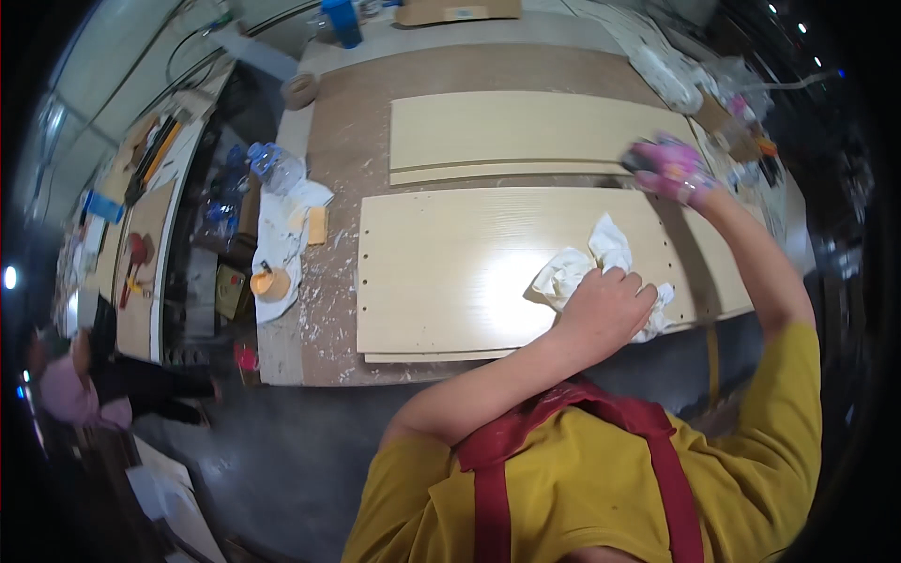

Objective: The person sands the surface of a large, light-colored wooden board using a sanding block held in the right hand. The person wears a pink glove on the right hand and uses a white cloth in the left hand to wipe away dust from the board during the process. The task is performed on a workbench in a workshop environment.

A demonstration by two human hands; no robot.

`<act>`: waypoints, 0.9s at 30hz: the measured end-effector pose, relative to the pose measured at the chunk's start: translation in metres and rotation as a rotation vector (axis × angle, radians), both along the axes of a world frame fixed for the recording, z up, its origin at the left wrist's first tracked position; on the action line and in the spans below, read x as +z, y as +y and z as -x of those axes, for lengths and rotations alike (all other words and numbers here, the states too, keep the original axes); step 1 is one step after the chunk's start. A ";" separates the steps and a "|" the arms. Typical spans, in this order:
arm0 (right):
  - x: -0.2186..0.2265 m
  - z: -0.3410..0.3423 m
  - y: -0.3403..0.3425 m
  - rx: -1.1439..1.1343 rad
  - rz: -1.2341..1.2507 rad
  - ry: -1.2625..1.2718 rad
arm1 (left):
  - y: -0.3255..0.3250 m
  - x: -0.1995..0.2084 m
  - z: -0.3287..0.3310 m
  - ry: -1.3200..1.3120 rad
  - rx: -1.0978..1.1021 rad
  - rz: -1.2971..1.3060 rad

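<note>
plainly, the left hand (608, 319) grasps a white cloth (563, 274), which spreads around it on the near board (450, 263), one tip pointing toward the far board (516, 127). both boards run lengthwise left to right. whether the blurred, gloved right hand (672, 169) beside the latter grips anything, i cannot tell.

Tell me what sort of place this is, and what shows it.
Likely a furniture workshop: wood-look panels, one with small holes near its ends, lie on a white-spattered workbench, and the left hand holds a white cloth.
</note>
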State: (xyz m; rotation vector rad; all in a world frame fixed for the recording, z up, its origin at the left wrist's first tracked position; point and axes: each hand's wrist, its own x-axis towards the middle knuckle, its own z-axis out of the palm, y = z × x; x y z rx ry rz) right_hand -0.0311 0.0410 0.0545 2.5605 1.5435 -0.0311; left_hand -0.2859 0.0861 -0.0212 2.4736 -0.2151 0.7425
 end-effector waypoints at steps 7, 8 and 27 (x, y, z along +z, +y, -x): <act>0.006 0.050 0.013 0.358 -0.528 0.530 | 0.018 0.009 0.016 0.023 0.218 -0.016; 0.007 0.080 0.037 0.482 -0.505 0.568 | 0.018 0.002 0.017 0.021 0.265 -0.010; -0.029 0.258 0.195 1.363 -0.426 0.488 | 0.009 -0.009 0.017 -0.071 0.463 0.063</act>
